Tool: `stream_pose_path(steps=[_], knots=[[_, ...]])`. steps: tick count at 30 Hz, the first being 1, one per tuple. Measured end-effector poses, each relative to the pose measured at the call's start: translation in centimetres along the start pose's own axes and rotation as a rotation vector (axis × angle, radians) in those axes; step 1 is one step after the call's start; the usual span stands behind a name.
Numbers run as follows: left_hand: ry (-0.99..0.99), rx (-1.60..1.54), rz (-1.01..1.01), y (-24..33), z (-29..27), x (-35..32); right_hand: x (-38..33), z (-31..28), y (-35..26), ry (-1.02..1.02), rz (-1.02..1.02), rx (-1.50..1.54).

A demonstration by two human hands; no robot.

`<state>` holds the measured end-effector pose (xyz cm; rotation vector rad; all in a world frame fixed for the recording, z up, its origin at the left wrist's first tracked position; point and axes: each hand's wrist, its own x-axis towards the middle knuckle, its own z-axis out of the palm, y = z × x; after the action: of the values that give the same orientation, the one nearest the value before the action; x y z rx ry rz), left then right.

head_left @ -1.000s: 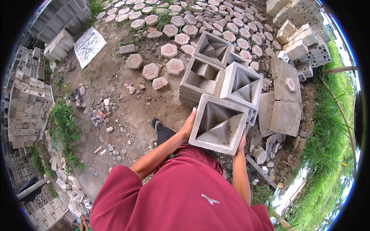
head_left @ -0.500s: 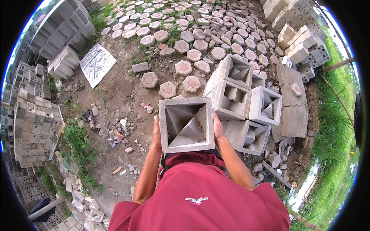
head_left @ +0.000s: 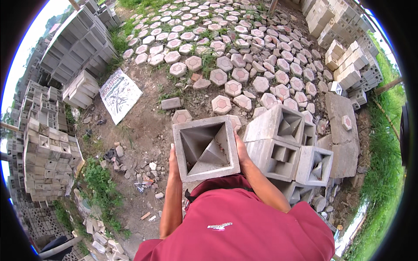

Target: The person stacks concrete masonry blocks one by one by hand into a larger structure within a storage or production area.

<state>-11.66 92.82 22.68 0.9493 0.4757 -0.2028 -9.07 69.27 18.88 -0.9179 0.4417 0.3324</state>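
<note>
Between my two hands is a square grey concrete vent block (head_left: 213,160), held in front of my waist. Its open face is turned up and shows slanted, pyramid-like inner walls. My left hand (head_left: 173,162) presses on its left side with the fingers pointing away from me. On the opposite side my right hand (head_left: 241,150) presses flat against the wall. Parts of both hands are hidden behind the block. Just right of my right forearm stands a small stack of similar vent blocks (head_left: 285,161), their hollow faces turned toward me.
Hexagonal pavers (head_left: 224,64) cover the ground ahead. A printed white sheet (head_left: 121,96) lies left. Tall block stacks (head_left: 78,43) rise far left, with more blocks (head_left: 348,61) far right. A flat concrete slab (head_left: 342,139) borders the grass (head_left: 381,174). Rubble (head_left: 146,174) litters the dirt.
The view has shifted, so the ground and stacks appear lower and further right. The block stays between my hands, slightly tilted now and nearer the stack of blocks.
</note>
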Motion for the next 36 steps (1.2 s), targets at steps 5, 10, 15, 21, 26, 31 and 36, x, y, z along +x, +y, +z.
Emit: stream_pose_path(steps=[5, 10, 15, 21, 26, 31, 36], knots=[[0.030, 0.058, -0.055, 5.8, 7.5, 8.5, 7.1, 2.8, -9.0, -0.018, -0.065, 0.116], [-0.009, 0.082, -0.077, 10.5, 14.1, 15.0, 10.9, 4.9, -18.4, -0.051, -0.104, 0.098], [-0.090, 0.164, -0.052, 13.7, 20.3, 19.6, 14.8, 4.6, -23.3, -0.021, -0.154, 0.137], [-0.138, 0.221, -0.152, 14.5, 22.3, 27.1, 19.8, 3.5, -25.1, 0.028, -0.172, 0.207], [-0.170, 0.253, -0.184, 16.1, 26.0, 33.7, 25.8, 2.9, -28.0, 0.081, -0.185, 0.209], [-0.140, 0.258, -0.254, 17.9, 30.7, 41.5, 32.3, 4.0, -33.8, 0.175, -0.208, 0.210], [-0.116, 0.254, -0.302, 20.4, 32.8, 48.9, 38.3, 5.6, -39.0, 0.142, -0.178, 0.195]])
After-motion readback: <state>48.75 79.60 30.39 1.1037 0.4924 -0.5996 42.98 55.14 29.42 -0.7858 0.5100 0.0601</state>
